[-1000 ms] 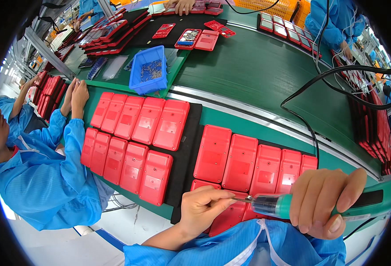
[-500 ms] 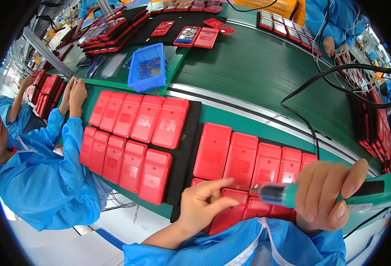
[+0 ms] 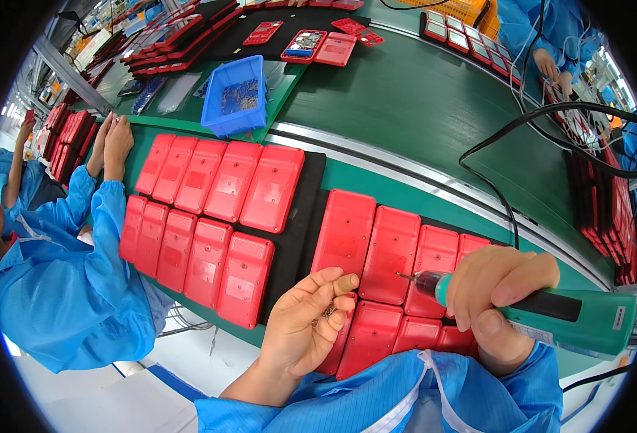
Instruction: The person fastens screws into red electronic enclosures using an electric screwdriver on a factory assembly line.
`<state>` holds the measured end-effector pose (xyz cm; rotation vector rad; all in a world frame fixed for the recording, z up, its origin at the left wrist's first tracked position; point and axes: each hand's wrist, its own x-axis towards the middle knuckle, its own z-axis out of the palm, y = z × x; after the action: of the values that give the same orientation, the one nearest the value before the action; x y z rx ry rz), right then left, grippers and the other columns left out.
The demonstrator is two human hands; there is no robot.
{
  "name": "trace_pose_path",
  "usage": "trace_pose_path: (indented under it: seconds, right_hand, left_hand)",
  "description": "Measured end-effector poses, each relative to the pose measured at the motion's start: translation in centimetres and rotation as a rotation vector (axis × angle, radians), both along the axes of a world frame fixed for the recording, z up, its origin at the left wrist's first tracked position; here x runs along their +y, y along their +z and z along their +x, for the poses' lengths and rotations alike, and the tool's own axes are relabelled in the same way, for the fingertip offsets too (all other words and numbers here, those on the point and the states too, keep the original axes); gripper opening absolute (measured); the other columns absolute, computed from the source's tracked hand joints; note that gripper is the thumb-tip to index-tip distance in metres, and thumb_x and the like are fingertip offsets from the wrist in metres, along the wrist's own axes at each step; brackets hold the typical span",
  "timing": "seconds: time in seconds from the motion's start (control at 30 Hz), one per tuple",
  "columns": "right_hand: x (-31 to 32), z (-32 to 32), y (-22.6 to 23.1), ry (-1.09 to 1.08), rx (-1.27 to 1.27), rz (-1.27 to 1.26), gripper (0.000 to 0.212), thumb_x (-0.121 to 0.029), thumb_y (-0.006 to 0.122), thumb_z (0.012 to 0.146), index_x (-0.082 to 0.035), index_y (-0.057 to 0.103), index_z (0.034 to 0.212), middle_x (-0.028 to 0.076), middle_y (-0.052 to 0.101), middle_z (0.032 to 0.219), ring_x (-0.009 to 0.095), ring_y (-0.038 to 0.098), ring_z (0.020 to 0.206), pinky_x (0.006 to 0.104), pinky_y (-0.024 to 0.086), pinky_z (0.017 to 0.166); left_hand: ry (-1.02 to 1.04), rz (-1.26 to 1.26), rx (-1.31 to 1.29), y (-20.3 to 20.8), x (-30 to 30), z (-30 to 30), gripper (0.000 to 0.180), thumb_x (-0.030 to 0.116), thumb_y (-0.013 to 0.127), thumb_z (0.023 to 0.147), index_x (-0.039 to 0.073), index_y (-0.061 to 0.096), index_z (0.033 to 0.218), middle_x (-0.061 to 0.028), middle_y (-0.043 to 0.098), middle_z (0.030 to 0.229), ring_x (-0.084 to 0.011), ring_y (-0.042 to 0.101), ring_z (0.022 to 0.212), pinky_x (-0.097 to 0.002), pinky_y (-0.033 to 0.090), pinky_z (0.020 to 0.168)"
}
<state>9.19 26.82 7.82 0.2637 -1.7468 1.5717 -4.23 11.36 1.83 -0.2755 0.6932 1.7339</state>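
Note:
My right hand (image 3: 497,285) is wrapped round a green electric screwdriver (image 3: 586,321), held nearly level with its bit pointing left. The bit's tip appears over a red plastic case (image 3: 391,245); whether it touches I cannot tell. My left hand (image 3: 289,332) is turned partly palm up beside the bit, its fingers curled round several small screws (image 3: 326,312) that show in the palm. Thumb and forefinger are close together near the edge of another red case (image 3: 344,231). Several such cases lie in two rows in front of me, with small holes along their edges.
Left of my rows, more red cases (image 3: 237,281) lie on a black mat (image 3: 297,209). A blue bin (image 3: 214,94) of small metal parts stands beyond them. A co-worker in a blue smock (image 3: 73,289) sits at left. Black cable (image 3: 477,167) loops over the green belt (image 3: 405,108) at right.
My left hand has turned from a stretched-finger pose near the bit to curled fingers with screws showing. The screwdriver has shifted up and left, its bit now over a case in the far row.

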Motion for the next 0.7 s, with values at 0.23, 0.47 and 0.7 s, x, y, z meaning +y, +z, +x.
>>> trace_pose_path:
  seconds: [0.23, 0.47, 0.7]
  right_hand:
    - [-0.1, 0.0, -0.4, -0.003, -0.045, -0.055, 0.032, 0.012, 0.055, 0.064, -0.002, 0.042, 0.090, 0.008, 0.048, 0.060, 0.018, 0.048, 0.044, 0.0280, 0.039, 0.040]
    - [-0.5, -0.1, -0.6, -0.080, -0.094, -0.094, 0.031, 0.012, 0.056, 0.064, -0.002, 0.044, 0.089, 0.008, 0.049, 0.062, 0.018, 0.050, 0.047, 0.0276, 0.039, 0.041]
    - [-0.4, -1.2, -0.7, -0.114, -0.161, -0.086, 0.025, 0.011, 0.058, 0.061, -0.001, 0.045, 0.078, 0.011, 0.051, 0.056, 0.020, 0.052, 0.047, 0.0277, 0.041, 0.043]
  left_hand:
    - [-0.092, 0.163, -0.013, -1.0, -0.8, -0.1, 0.021, 0.017, 0.042, 0.088, 0.000, 0.052, 0.093, -0.0138, 0.057, 0.080, -0.0135, 0.055, 0.061, -0.0176, 0.043, 0.048]
    - [-0.098, 0.338, 0.078, -2.5, -1.0, 0.2, 0.025, 0.024, 0.042, 0.088, 0.002, 0.055, 0.086, -0.0046, 0.048, 0.058, -0.0075, 0.035, 0.045, -0.0174, 0.028, 0.038]
    - [-0.125, 0.075, 0.093, -0.7, 0.3, 0.4, 0.023, 0.017, 0.043, 0.088, -0.001, 0.054, 0.096, -0.0057, 0.050, 0.069, -0.0076, 0.039, 0.054, -0.0162, 0.032, 0.044]
